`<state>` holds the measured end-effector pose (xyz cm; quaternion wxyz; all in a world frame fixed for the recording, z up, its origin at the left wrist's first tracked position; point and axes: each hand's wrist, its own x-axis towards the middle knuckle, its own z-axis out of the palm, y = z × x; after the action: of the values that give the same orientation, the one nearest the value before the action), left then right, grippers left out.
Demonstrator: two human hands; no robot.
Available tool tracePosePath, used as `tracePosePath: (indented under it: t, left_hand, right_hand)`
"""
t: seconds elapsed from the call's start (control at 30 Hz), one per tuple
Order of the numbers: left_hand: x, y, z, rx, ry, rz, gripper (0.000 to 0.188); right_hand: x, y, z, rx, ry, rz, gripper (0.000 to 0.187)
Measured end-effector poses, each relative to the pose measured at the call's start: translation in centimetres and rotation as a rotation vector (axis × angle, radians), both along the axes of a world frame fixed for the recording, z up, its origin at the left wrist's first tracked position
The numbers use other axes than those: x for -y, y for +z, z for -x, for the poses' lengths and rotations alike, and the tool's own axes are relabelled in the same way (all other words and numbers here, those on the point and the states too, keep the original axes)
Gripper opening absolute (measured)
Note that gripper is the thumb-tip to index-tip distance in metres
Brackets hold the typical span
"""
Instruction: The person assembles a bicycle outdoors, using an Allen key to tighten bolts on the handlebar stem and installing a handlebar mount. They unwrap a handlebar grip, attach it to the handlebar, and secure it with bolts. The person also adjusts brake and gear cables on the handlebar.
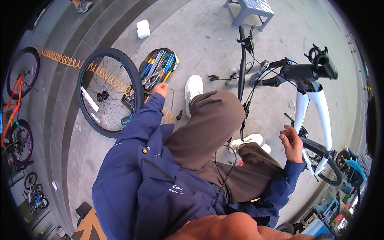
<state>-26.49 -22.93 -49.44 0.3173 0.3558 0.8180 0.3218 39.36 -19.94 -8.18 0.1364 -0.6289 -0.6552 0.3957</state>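
Observation:
My left hand (pixel 161 89) is stretched out over the near end of a tool bag (pixel 175 74), its fingers curled together. Whatever they may hold is hidden. Pliers, wrenches and screwdrivers with blue and yellow handles (pixel 158 66) fill the bag. My right hand (pixel 292 144) hovers beside the white bicycle fork (pixel 320 110), with thumb and fingers apart and nothing in them. Ahead of my knees stands a black handlebar (pixel 242 68) with brake levers and cables. A thin black cable (pixel 228 182) loops over my lap.
A loose bicycle wheel (pixel 138 80) stands left of the tool bag, with an orange coiled hose (pixel 64 60) running behind it. Farther off are a white box (pixel 143 29) and a grey plastic stool (pixel 256 7). An orange bicycle (pixel 16 100) is at far left, beyond the steps (pixel 60 120).

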Motion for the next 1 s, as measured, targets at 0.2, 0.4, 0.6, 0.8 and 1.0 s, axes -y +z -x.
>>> tracePosePath:
  t: [0.2, 0.4, 0.6, 0.8, 1.0]
  left_hand:
    - [3.3, -6.4, -5.4, -0.351, -0.223, 0.274, 0.039]
    - [0.9, -6.5, -6.0, -0.276, -0.149, 0.518, 0.032]
    - [-1.9, -2.7, -7.0, -0.220, -0.291, 0.192, 0.031]
    - [-15.2, 16.5, -11.0, 0.622, -0.185, -0.391, 0.019]
    - [-19.3, 43.7, -18.1, 1.047, -0.407, -0.867, 0.021]
  right_hand:
    - [-0.4, -0.7, 0.2, 0.056, -0.004, 0.087, 0.038]
    - [-0.6, -0.8, 0.6, 0.139, -0.008, 0.067, 0.039]
    - [-2.4, -0.3, 2.1, 0.040, -0.057, -0.110, 0.036]
    - [-5.0, 4.1, 4.4, -0.189, -0.155, -0.473, 0.032]
    - [-7.9, 11.6, 8.2, -0.358, -0.062, -0.764, 0.037]
